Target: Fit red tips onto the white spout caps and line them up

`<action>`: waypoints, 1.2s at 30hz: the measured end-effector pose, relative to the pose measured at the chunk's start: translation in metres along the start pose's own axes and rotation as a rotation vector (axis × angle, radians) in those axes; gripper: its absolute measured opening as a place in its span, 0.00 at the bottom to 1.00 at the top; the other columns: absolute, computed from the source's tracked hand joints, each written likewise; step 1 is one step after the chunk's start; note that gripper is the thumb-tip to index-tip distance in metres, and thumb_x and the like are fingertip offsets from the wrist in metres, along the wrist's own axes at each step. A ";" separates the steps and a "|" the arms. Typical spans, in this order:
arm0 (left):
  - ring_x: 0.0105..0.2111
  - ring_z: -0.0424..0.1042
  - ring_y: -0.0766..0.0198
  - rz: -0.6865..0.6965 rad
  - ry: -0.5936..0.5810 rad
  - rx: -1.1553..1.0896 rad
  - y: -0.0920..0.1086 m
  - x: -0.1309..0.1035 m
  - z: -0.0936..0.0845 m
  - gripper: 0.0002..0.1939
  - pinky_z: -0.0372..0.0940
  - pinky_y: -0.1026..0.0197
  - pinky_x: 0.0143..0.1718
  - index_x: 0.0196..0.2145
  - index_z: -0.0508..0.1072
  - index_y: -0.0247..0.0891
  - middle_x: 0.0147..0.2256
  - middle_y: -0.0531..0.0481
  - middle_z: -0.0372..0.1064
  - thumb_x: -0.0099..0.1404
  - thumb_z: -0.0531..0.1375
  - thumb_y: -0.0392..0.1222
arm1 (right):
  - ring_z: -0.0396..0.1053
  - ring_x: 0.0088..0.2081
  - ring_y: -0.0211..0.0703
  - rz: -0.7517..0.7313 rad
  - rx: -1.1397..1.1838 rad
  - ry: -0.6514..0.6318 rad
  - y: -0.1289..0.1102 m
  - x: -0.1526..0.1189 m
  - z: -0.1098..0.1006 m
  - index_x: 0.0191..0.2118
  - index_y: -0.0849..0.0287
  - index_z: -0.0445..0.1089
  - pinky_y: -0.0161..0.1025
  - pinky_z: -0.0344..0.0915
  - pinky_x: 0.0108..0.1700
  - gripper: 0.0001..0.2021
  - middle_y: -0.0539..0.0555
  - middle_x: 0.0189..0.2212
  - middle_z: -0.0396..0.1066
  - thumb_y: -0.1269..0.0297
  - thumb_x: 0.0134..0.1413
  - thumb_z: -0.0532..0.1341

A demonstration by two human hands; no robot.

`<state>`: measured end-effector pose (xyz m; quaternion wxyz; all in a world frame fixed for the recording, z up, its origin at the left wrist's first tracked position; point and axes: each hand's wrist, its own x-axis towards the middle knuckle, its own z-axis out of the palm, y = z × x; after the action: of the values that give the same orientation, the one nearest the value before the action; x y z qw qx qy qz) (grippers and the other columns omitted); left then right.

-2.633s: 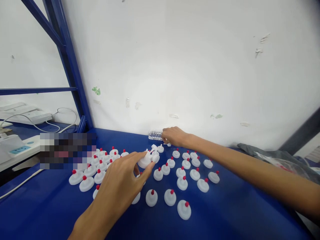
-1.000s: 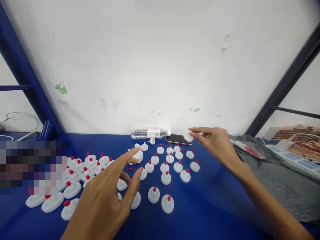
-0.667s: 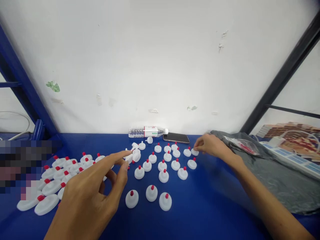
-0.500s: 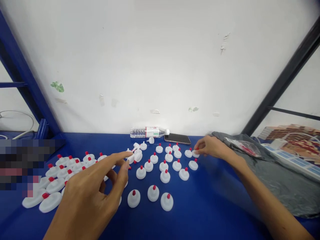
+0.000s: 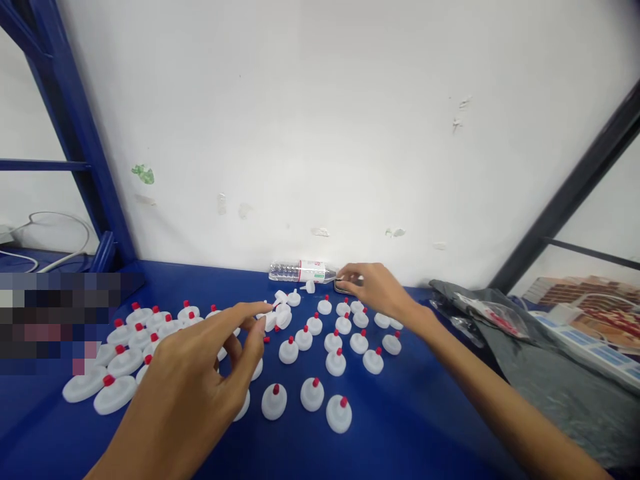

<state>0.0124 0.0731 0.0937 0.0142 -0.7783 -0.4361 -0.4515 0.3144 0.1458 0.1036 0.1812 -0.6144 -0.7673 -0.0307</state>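
Note:
My left hand (image 5: 193, 377) hovers over the left-middle of the blue table, thumb and index finger slightly apart, with no held thing visible. Just beyond its fingertips is a small heap of loose white spouted caps (image 5: 283, 317). White round caps with red tips stand in a spread to the right, such as a front one (image 5: 339, 415). My right hand (image 5: 375, 287) is raised over the back of the table, in front of a dark phone (image 5: 342, 287) and near the bottle's neck. Its fingers are bent and apart, with nothing seen between them.
A clear plastic bottle (image 5: 311, 272) lies against the white wall. More red-tipped caps (image 5: 125, 361) crowd the left side, some behind my left hand. A grey plastic bag (image 5: 560, 373) covers the right side. Blue metal posts (image 5: 83, 113) rise at the left.
My right hand has let go of a red-tipped cap at the right end of the spread and moved left toward the bottle neck. My left hand keeps its pose; the view has shifted slightly.

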 end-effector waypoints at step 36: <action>0.21 0.76 0.63 -0.278 -0.063 -0.067 -0.011 0.003 -0.003 0.12 0.69 0.63 0.26 0.45 0.75 0.50 0.32 0.58 0.80 0.64 0.63 0.52 | 0.76 0.44 0.44 -0.279 0.778 -0.279 -0.094 0.003 0.014 0.49 0.55 0.78 0.41 0.68 0.47 0.22 0.55 0.43 0.80 0.51 0.74 0.49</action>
<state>0.0033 0.0809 0.0935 -0.0882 -0.7244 -0.5245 -0.4386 0.2210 0.1300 0.1082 0.2880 -0.3890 -0.8147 0.3194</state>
